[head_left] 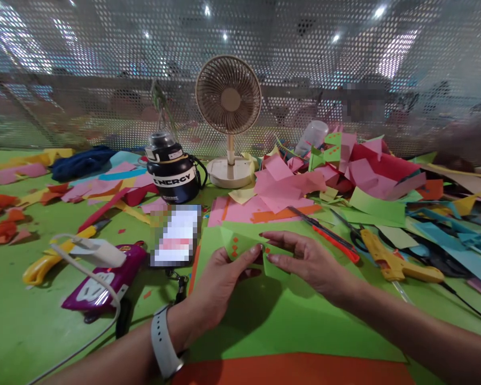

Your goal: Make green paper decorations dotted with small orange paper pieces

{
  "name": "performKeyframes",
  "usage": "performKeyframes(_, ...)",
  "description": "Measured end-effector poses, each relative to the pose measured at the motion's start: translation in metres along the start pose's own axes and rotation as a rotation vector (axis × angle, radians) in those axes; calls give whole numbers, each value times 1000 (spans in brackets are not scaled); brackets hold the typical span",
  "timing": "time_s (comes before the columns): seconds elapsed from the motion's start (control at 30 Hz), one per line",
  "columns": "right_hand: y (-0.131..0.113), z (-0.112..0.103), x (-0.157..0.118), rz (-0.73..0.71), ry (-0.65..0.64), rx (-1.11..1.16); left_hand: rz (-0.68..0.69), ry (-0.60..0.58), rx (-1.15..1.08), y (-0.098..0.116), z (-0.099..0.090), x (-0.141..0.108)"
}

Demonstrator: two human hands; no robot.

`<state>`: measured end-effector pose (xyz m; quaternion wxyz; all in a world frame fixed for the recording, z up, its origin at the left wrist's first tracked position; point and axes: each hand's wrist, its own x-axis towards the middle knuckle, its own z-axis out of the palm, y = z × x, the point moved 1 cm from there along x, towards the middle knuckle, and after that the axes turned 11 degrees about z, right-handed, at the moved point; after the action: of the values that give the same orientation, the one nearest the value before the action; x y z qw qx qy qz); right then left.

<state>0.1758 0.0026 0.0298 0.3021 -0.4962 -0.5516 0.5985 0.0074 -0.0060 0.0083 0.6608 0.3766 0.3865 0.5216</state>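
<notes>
Between my hands is a small piece of green paper (245, 239) with red diamond-shaped marks, apparently folded or bent. My left hand (222, 280) pinches its lower left part, thumb on top and fingers curled underneath. On the other side, my right hand (310, 262) has its thumb and fingers closed about the paper's right part; the exact contact is partly hidden. Both hands are above a large green sheet (304, 323), which lies over an orange sheet (296, 369). A white watch band circles my left wrist.
A fan (229, 99), a dark bottle (172, 176) and a phone (176, 238) stand or lie ahead. Left are a purple power strip (100, 289) and yellow cutter (60, 256). Right are a red-black utility knife (336, 243), yellow glue gun (393, 262) and heaped paper scraps (280, 184).
</notes>
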Motion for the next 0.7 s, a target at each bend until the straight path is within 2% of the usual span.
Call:
performKeyframes(0.37, 5, 1, 3, 8, 15, 33, 5, -32, 13, -2, -2, 0)
performKeyframes(0.7, 0, 1, -1, 11, 14, 11, -8, 13, -10, -3, -1, 1)
